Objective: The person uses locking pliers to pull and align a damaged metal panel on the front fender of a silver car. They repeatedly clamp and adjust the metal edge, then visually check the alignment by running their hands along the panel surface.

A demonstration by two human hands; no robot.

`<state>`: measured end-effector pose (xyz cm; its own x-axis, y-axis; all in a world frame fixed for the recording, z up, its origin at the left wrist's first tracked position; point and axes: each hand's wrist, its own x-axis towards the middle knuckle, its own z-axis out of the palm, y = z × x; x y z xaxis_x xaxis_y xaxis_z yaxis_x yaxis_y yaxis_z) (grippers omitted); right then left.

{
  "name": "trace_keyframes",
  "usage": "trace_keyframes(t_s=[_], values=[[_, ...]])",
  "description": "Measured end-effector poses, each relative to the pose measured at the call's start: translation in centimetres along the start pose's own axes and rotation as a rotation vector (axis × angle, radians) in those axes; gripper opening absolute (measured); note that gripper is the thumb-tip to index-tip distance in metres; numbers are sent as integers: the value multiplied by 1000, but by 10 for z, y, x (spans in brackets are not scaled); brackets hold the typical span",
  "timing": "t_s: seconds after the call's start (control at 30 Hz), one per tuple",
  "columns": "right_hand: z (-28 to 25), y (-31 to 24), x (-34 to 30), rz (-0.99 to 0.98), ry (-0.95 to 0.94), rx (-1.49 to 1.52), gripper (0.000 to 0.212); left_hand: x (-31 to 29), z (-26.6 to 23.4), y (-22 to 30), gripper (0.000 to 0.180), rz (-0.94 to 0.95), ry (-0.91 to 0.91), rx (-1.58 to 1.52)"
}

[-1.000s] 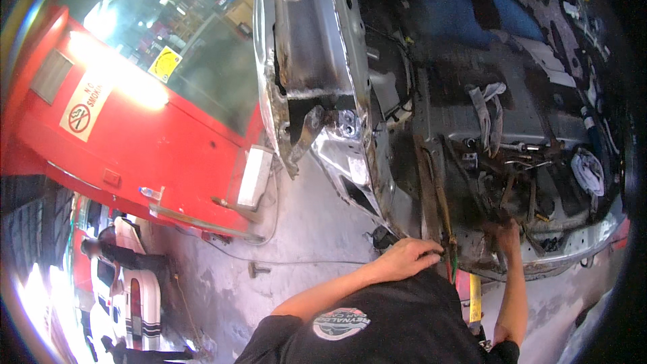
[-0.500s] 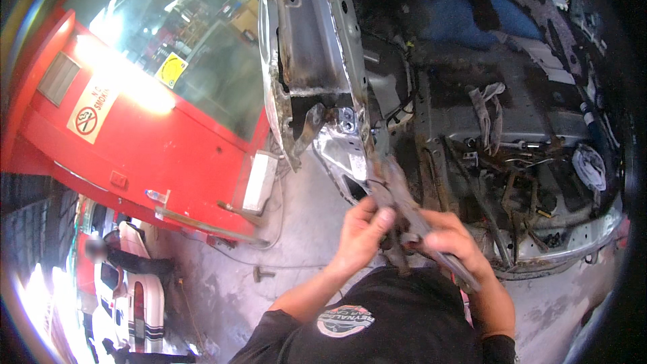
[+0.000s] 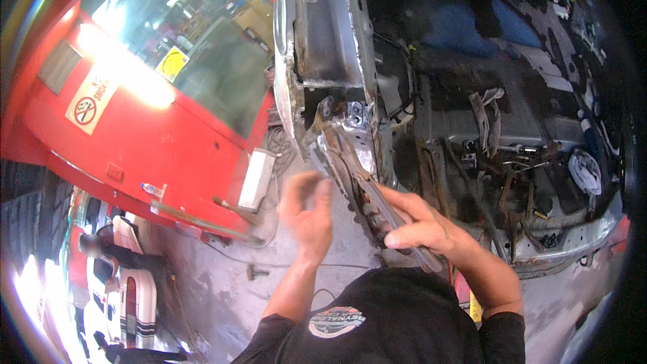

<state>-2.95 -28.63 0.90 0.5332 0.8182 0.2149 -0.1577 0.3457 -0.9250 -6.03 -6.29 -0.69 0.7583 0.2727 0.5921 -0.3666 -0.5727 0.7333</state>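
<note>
My right hand (image 3: 426, 224) grips a long, narrow, grey-brown metal strip (image 3: 396, 214), which looks like a cut piece of car body panel. Its upper end leans up to the torn lower end of the car's bare metal pillar (image 3: 330, 34); whether they touch, I cannot tell. To the left of the strip, my left hand (image 3: 306, 212) is raised with nothing in it, slightly blurred, its thumb apart from the bent fingers. A bent metal flap (image 3: 322, 113) and a shiny bracket with holes (image 3: 356, 116) show at the pillar's end.
On the right lies the stripped car floor (image 3: 448, 118), bearing tools, rags (image 3: 585, 172) and loose metal parts. A red panel with a window (image 3: 182, 155) stands left. A white box (image 3: 257, 178), cables and a hammer-like tool (image 3: 257, 271) are on the concrete. Another person (image 3: 128, 253) is far left.
The metal strip has swung up and left toward the pillar's end, staying in my right hand. My left hand has let go of it and moved left.
</note>
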Motion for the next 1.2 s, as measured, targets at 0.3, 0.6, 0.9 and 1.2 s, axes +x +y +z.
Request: trace_keyframes(t_s=[0.3,0.6,0.9,1.2], values=[[-22,-12,40,20,129,-154,83,63,1,-7,73,323,91,522],[-20,-34,47,91,128,-152,55,72,-15,-9,66,344,3,418],[-34,-58,58,180,14,-64,29,74,-18,-15,67,330,-20,289],[-35,-74,72,145,-26,-66,26,75,-18,-16,64,350,-10,253]])
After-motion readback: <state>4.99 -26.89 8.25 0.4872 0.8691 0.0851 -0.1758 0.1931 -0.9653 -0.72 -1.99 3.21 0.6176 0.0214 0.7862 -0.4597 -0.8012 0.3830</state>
